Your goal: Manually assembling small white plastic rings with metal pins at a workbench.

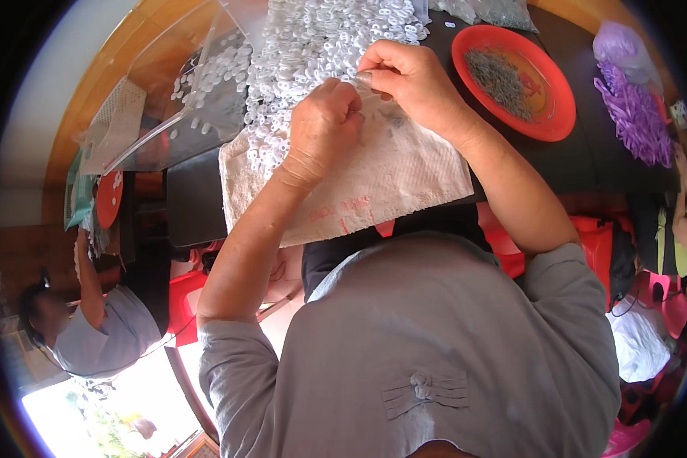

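My left hand (324, 126) is closed in a pinch over the edge of a pile of small white oval plastic pieces with holes (313, 42). Close beside it, my right hand (416, 82) pinches with thumb and forefinger, its thumb tip pointing toward my left hand. Whatever sits between the fingers of either hand is too small or too hidden to make out. Beneath both hands a beige woven cloth (412, 187) with faded red print hangs over the table's near edge. A few small grey bits lie on the cloth near my right hand.
To the right, a red plate (561, 114) holds many thin grey metal pieces. Purple strips (637, 122) lie farther right. A clear plastic bin (164, 145) with scattered white pieces stands at left. Clear bags (504, 14) sit at the back. Another person (114, 328) works at far left.
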Motion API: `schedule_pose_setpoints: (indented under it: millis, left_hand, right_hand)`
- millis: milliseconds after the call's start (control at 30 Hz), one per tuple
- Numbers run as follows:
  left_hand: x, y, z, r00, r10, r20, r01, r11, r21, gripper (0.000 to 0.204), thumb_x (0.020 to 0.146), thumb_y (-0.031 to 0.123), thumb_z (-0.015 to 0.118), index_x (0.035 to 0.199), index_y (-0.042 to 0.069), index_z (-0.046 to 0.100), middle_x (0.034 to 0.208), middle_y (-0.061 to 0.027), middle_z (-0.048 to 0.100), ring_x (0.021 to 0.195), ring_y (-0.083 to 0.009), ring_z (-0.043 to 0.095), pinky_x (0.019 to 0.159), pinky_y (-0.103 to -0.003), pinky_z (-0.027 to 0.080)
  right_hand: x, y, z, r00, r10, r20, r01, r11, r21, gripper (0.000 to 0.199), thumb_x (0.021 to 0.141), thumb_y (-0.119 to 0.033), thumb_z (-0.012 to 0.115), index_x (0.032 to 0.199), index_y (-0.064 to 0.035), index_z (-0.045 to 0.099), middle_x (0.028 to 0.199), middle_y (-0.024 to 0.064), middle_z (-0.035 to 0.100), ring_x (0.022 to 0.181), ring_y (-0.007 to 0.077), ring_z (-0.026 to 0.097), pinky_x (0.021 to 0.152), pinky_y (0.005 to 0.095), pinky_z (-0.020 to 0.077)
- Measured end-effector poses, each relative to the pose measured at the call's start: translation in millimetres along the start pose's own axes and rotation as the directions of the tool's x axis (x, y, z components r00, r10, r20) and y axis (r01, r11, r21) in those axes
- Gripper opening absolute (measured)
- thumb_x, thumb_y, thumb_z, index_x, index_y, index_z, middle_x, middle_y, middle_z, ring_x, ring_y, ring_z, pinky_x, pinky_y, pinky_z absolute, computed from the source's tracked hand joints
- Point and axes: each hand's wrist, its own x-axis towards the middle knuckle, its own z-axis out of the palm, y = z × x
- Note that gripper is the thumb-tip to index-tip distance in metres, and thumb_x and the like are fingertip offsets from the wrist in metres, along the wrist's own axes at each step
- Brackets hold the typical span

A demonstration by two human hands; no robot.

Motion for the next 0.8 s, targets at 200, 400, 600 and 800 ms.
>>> schedule_pose_setpoints:
  millis: [200,400,600,800]
  left_hand:
    - [-0.5,13.9,-13.5,0.928,-0.372,-0.006,0.28,0.708,-0.648,0.011,0.076,-0.002,0.068,0.087,0.0,0.065,0.074,-0.0046,0.063,0.062,-0.0128,0.057,0.054,-0.027,0.047]
    - [-15.2,26.0,-12.7,0.857,-0.515,-0.014,0.2,0.358,-0.912,0.011,0.08,-0.005,0.065,0.09,-0.005,0.063,0.076,-0.0092,0.064,0.061,-0.0124,0.057,0.052,-0.024,0.045]
    - [-22.0,22.3,-14.4,0.819,-0.564,0.108,0.253,0.185,-0.95,0.008,0.083,-0.003,0.064,0.091,-0.005,0.062,0.077,-0.0109,0.065,0.058,-0.0117,0.056,0.05,-0.023,0.043]
    - [-29.0,14.4,-14.8,0.828,-0.531,0.18,0.277,0.109,-0.955,0.009,0.087,0.001,0.062,0.095,-0.005,0.061,0.081,-0.0121,0.066,0.059,-0.0138,0.057,0.05,-0.025,0.044]
  right_hand:
    - [-3.2,-14.8,2.9,0.977,0.214,0.02,-0.214,0.958,0.189,0.007,0.09,-0.011,0.059,0.091,-0.0041,0.061,0.075,-0.0021,0.06,0.067,0.0056,0.055,0.059,0.0216,0.0434]
    - [-12.4,-22.6,22.5,0.969,0.237,0.073,-0.247,0.939,0.238,0.007,0.09,-0.012,0.06,0.092,-0.0046,0.06,0.077,-0.0012,0.061,0.069,0.0059,0.057,0.058,0.0205,0.0424]
    - [-15.9,-19.8,33.3,0.989,0.147,0.028,-0.149,0.939,0.309,0.003,0.087,-0.006,0.06,0.09,-0.0038,0.059,0.079,-0.0008,0.059,0.069,0.006,0.055,0.057,0.0218,0.0438]
    - [-16.3,-14.9,34.9,0.996,0.082,0.042,-0.091,0.956,0.279,0.004,0.09,-0.005,0.06,0.093,-0.0025,0.061,0.082,0.0002,0.063,0.072,0.0061,0.058,0.058,0.0202,0.0441]
